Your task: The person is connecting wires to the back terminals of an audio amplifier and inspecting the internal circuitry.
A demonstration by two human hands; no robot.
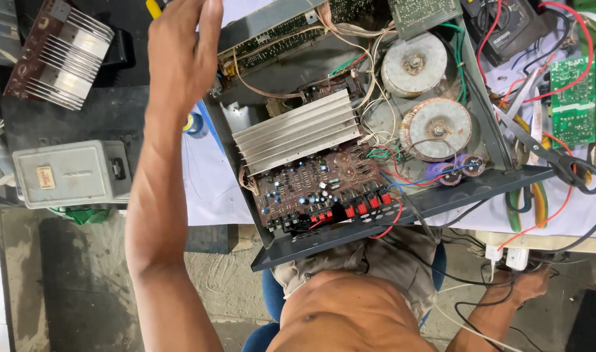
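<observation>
My left hand reaches up past the left edge of an open grey amplifier chassis. Its fingers are stretched out and hold nothing, with a yellow handle just beside them. Inside the chassis lie a brown circuit board, a finned silver heat sink and two round wound transformers. My right hand is low at the right, below the table edge, against white plugs and black cables. Its fingers are partly hidden.
A second finned heat sink on a brown board and a grey metal box sit at the left. Scissors, green-handled pliers, a green circuit board and a dark meter crowd the right. A blue tape roll lies by my forearm.
</observation>
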